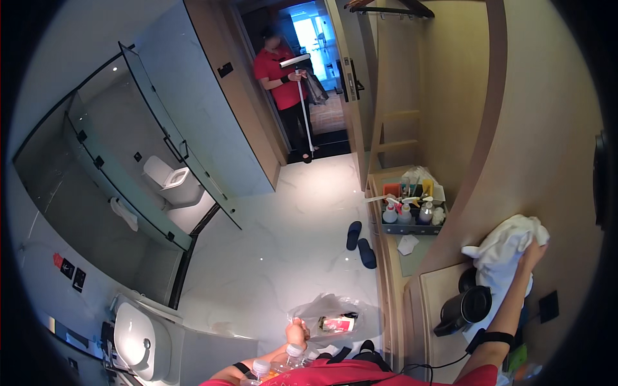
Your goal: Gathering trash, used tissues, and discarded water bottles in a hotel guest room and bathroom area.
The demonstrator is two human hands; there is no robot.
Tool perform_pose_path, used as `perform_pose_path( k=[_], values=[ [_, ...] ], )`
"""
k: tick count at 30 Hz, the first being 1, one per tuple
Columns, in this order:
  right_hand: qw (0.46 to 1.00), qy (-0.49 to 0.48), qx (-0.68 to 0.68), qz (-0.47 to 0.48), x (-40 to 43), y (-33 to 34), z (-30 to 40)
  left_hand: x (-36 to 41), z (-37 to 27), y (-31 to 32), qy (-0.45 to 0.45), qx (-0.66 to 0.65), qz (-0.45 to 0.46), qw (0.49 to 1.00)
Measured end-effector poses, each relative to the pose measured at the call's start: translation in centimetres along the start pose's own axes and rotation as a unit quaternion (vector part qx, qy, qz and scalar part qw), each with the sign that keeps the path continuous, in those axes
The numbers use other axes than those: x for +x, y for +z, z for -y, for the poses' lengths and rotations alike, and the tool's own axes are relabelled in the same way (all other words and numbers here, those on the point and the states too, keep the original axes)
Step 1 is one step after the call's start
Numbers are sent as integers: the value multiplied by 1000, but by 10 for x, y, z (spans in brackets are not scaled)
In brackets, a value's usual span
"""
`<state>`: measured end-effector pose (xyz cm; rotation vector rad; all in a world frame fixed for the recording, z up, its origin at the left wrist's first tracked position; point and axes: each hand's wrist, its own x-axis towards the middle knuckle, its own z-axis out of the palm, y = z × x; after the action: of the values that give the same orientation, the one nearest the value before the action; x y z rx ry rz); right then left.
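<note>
My left hand (297,333) is closed on the rim of a clear plastic bag (315,309), which hangs over the floor with a red and white package (338,323) inside. Clear plastic bottles (294,354) with pale caps are tucked between my left forearm and my body. At the right, my right hand (533,253) grips a bunched white cloth (507,241) above the counter. Just below the cloth, a black electric kettle (470,306) stands on the counter. My fingertips on the cloth are partly hidden.
A gray caddy (410,228) with spray bottles sits on the low wooden shelf. Dark slippers (359,243) lie on the floor beside it. A person in a red shirt (285,87) stands in the doorway holding a long-handled tool (303,106). At left are a glass door (159,120) and washbasin (137,337).
</note>
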<state>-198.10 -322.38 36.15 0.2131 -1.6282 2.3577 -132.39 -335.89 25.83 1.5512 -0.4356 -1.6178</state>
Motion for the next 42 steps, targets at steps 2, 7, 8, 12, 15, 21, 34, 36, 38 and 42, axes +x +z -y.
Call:
perform_pose_path(
  k=[2,7,8,12,15,21,34,36,38,42],
  values=[
    [973,-145,-177,-18,-5,17,20,2,1,-2,6,1,7,1000],
    [802,-233,-471,284,7,-60,-116,10,-1,8,-14,-14,3,1000],
    [768,-200,-514,326,10,-89,-152,16,1,7,-26,-5,-4,1000],
    [719,-151,-508,449,-28,-45,-119,40,9,-13,-30,-27,-53,998],
    [751,-43,-456,476,-40,-30,-66,31,-8,-6,-23,-6,-4,1000],
    [827,-138,-443,318,-167,-22,75,47,-11,-1,-50,-69,-10,996],
    [764,-243,-556,218,-265,-62,97,48,-22,-8,-55,-26,41,997],
    [750,-183,-592,234,-250,-78,72,59,-18,-12,-82,-3,43,996],
    [742,-193,-604,218,-237,-81,56,65,-18,-6,-105,-15,45,993],
    [758,-110,-604,221,-224,-34,65,63,-33,-1,-83,21,106,991]
  ],
)
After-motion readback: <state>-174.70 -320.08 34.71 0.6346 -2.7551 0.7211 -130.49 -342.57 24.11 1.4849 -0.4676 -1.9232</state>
